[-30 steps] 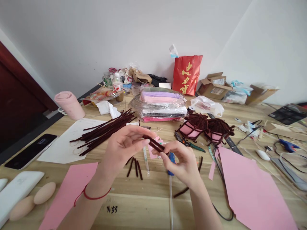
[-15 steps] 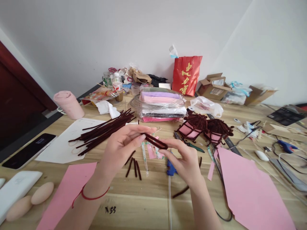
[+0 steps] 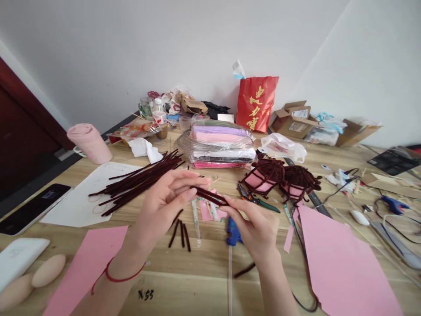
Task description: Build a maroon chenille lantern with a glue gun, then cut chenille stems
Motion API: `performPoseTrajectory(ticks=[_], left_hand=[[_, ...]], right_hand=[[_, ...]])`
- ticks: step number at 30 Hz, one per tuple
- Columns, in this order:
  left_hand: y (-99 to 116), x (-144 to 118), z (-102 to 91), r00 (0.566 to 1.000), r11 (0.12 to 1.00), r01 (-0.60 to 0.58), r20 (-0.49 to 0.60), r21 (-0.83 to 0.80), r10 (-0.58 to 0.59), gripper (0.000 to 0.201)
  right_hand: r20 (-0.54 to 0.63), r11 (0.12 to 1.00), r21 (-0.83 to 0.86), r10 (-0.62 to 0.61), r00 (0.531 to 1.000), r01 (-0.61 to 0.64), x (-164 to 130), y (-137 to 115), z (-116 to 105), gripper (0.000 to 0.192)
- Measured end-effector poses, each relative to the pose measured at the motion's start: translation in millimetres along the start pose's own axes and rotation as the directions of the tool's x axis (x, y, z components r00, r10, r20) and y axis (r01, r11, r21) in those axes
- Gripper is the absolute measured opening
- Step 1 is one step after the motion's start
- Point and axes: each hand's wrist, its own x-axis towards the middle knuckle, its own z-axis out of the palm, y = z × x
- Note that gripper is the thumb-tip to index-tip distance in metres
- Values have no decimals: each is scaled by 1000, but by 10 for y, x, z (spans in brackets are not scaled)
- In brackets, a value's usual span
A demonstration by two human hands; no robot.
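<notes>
Between my two hands a dark brown pipe cleaner (image 3: 209, 196), folded into two close parallel strands, is held above the table. My left hand (image 3: 167, 193) pinches its left end between thumb and fingers. At the right end, the fingertips of my right hand (image 3: 255, 219) close on the bend. Below lie several short brown pipe cleaner pieces (image 3: 182, 234), and a blue glue gun (image 3: 233, 231) sits partly behind my right hand. A bundle of long brown pipe cleaners (image 3: 141, 180) rests on white paper to the left. Two brown-and-pink lantern shapes (image 3: 265, 175) stand beyond my right hand.
Green-handled pliers (image 3: 259, 199) lie before the lanterns. Pink sheets (image 3: 342, 259) flank both arms. A wrapped stack of coloured pipe cleaners (image 3: 223, 145) and a red bag (image 3: 257, 103) stand at the back. On the left are a pink cup (image 3: 90, 144) and a phone (image 3: 34, 208).
The right fingertips have closed over the folded end, which showed as an open loop before. The two strands now lie closer together. The view has shifted slightly.
</notes>
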Motion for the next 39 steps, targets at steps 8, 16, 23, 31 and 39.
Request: performPoseTrajectory(ticks=[8, 16, 23, 31, 39], left_hand=[[-16, -90, 104, 990, 986, -119, -84, -120, 109, 24], [-5, -99, 122, 977, 968, -193, -126, -162, 174, 34], [41, -112, 93, 937, 948, -317, -161, -20, 310, 35], [151, -68, -123, 970, 970, -241, -7, 25, 242, 41], [203, -60, -204, 969, 967, -248, 9, 66, 247, 39]], right_hand=[[-32, 992, 110, 71, 997, -67, 26, -75, -8, 17], [-76, 985, 105, 145, 986, -137, -9, -102, 28, 6], [201, 750, 406, 483, 852, -522, -43, -132, 20, 5], [608, 144, 641, 503, 614, -754, 60, -99, 79, 18], [714, 8, 595, 454, 533, -804, 37, -47, 192, 23]])
